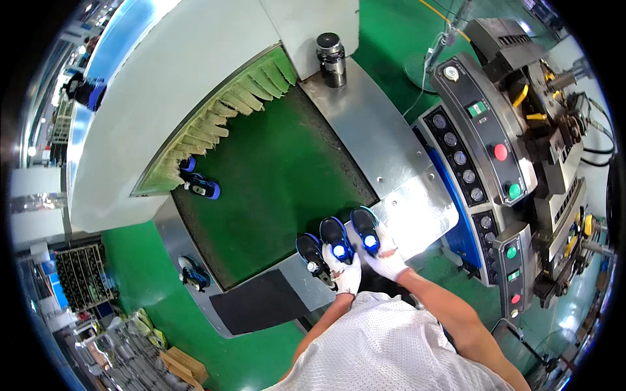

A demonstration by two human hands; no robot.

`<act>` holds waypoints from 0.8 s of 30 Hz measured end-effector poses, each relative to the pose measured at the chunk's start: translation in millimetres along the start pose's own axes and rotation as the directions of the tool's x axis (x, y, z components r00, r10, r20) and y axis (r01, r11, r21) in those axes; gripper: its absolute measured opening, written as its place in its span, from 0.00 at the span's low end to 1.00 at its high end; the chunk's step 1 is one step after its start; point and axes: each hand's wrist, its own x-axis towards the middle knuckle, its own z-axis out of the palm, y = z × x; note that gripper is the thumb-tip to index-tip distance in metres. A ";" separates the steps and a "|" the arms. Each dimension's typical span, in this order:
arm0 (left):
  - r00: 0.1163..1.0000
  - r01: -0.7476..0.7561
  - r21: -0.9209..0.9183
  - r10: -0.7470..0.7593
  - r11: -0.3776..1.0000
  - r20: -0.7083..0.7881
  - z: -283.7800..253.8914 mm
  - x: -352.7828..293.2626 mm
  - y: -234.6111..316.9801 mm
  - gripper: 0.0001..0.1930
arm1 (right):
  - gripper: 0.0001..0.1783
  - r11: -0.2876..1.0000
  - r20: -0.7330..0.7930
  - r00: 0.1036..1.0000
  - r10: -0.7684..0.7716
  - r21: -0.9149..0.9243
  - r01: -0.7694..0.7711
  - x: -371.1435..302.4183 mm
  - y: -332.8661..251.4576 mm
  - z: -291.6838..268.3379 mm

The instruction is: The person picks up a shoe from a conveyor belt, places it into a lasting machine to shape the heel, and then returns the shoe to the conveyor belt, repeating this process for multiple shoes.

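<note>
Three dark shoes with blue edging stand side by side on the near metal edge of a machine. My left hand [347, 274], in a white glove, is closed around the near end of the middle shoe [334, 229]. My right hand [389, 262], also gloved, grips the near end of the right shoe [363, 220]. Bright bluish-white spots glow on both of these shoes. The left shoe [309, 248] is beside my left hand, with a pale round piece in its opening. Parts of my fingers are hidden behind the shoes.
A green conveyor belt [280, 169] runs under a strip curtain [218, 117], carrying more shoes [203, 187] at the far left. Another shoe [193, 274] sits on the left metal ledge. A steel flask [332, 62] stands on the far ledge. Control panels [482, 124] flank the right.
</note>
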 end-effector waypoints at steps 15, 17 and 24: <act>0.491 -0.116 -0.159 0.195 0.980 0.849 49.8 4.1 155.0 0.40 | 0.44 0.424 -0.159 0.515 0.842 0.786 -0.451 -122.1 2.5 -140.6; 0.312 -0.207 -0.246 0.302 0.947 0.901 59.7 -38.2 166.3 0.39 | 0.40 0.352 -0.188 0.443 0.876 0.879 -0.322 -180.1 30.8 -119.2; -0.431 -0.318 -0.433 0.278 0.844 0.858 51.5 -228.9 258.5 0.42 | 0.34 0.127 -0.108 -0.127 0.986 0.979 0.159 -388.3 -8.0 -151.4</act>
